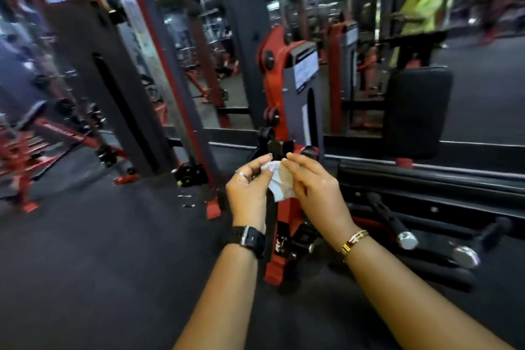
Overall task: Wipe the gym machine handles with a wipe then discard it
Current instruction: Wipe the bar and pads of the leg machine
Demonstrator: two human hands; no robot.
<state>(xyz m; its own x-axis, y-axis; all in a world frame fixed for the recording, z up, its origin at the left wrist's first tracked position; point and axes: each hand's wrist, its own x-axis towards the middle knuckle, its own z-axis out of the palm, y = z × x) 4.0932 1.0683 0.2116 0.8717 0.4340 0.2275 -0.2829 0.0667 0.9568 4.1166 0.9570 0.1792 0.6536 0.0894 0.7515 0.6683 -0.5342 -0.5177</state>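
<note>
Head view: the left hand (248, 190) and right hand (315, 187) are meeting in front of the red machine frame (279, 88). Each grip is pinching one side of the crumpled white wipe (281, 185), which is hanging between them. The wipe is touching no part of the machine yet. The two black chrome-capped handles (392, 224) are lying below and to the right. Their long axes are running down-right, so the right hand is probably the nearer one for the first wipe.
</note>
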